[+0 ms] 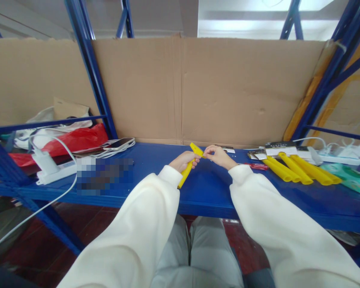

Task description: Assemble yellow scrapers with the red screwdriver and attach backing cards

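Note:
My left hand (184,161) is wrapped round the middle of a yellow tool (185,176) with a wider angled head, held above the blue tabletop. The head points up and away, while the handle slants down towards me. At the right end of that head, my right hand (217,156) has its fingertips pinched together; whatever they hold is too small to make out. Several yellow handles (297,170) with black-and-white cards lie to the right of my hands.
Red packets (258,166) lie right of my right hand. A green pack (348,176) and white power strip (342,156) are far right. At left are a phone (120,144), white charger (46,162) with cable and red bag (78,140). Cardboard (213,92) stands behind the blue table (156,156).

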A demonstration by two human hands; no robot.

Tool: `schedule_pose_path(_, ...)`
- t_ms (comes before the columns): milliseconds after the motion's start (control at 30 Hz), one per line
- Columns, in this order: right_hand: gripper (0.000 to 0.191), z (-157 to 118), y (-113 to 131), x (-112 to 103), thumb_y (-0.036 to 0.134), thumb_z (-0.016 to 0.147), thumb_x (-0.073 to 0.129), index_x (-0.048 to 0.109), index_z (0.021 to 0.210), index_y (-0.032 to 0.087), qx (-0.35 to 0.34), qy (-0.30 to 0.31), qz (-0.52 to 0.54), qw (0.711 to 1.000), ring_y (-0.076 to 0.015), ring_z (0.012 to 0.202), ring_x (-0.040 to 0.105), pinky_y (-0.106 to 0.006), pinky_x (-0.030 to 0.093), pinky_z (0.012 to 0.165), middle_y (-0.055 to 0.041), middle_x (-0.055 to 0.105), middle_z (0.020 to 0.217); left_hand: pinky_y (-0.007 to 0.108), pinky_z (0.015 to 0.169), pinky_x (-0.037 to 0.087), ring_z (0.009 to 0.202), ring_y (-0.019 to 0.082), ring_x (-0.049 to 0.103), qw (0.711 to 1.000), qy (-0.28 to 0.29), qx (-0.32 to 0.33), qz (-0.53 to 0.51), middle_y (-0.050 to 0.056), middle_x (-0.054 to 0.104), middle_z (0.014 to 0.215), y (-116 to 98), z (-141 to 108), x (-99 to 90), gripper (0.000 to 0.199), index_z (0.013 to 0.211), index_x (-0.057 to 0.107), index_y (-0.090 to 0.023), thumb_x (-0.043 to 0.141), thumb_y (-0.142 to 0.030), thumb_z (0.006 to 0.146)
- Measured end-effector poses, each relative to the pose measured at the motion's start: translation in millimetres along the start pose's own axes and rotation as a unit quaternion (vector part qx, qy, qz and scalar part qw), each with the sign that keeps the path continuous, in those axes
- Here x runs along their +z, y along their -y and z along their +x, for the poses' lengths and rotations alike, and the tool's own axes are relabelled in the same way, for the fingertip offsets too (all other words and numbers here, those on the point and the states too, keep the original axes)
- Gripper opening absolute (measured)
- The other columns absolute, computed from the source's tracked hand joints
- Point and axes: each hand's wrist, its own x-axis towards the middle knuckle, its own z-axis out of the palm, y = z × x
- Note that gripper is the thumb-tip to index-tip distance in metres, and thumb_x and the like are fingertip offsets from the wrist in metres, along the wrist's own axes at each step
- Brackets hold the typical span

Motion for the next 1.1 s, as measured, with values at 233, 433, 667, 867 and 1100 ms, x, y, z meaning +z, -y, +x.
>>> schedule_pose_path(233,0.012,0.6,-6.0,-0.3,0.027,0.070,0.066,0.065,0.061,0.019,0.015,0.004,0.015,1.000,-0.0165,0.076,0.059,-0.030,0.050,0.073,-0.0030,0.066,0.078,0.015,0.038,0.026,0.035,0.004,0.033,1.000,0.000,0.009,0.010,-0.006,0.044,0.047,-2.0,-4.4,2.6,0.026,0.066,0.049,-0.016,0.050,0.000,0.086)
schedule_pose_path(433,0.009,-0.6,-4.5,1.4,0.023,0.071,0.066,0.063,0.065,0.018,0.077,0.023,0.019,0.997,-0.0141,0.066,0.056,-0.029,0.049,0.071,0.0011,0.062,0.066,0.016,0.039,0.026,0.036,0.004,0.035,1.000,-0.001,0.019,0.025,-0.006,0.044,0.047,-0.1,-3.5,2.8,0.024,0.069,0.050,-0.015,0.048,0.000,0.087)
schedule_pose_path(667,0.024,-7.0,2.1,4.5,0.016,0.076,0.067,0.060,0.099,0.017,0.171,-0.017,0.035,0.984,-0.0124,0.077,0.059,-0.027,0.051,0.074,-0.0036,0.066,0.096,0.017,0.039,0.026,0.036,0.004,0.035,0.999,0.004,0.025,0.034,-0.006,0.045,0.048,0.2,-3.6,2.6,0.024,0.068,0.049,-0.016,0.051,0.000,0.086)
schedule_pose_path(867,0.022,-7.1,3.9,3.7,0.015,0.080,0.066,0.062,0.102,0.017,0.167,0.016,0.062,0.984,-0.0152,0.099,0.062,-0.032,0.050,0.091,-0.0082,0.067,0.113,0.016,0.038,0.025,0.036,0.004,0.035,0.999,0.007,0.016,0.036,-0.006,0.045,0.048,-1.1,-5.4,3.9,0.023,0.069,0.049,-0.016,0.050,-0.001,0.087)
schedule_pose_path(1100,0.032,-3.2,-15.9,4.2,0.034,0.085,0.067,0.062,0.111,0.017,0.138,-0.009,0.013,0.990,-0.0192,0.102,0.062,-0.038,0.052,0.092,-0.0113,0.066,0.117,0.015,0.038,0.024,0.034,0.003,0.032,1.000,0.004,0.028,-0.006,-0.007,0.042,0.048,0.0,1.6,-0.6,0.024,0.072,0.048,-0.016,0.046,0.000,0.090)
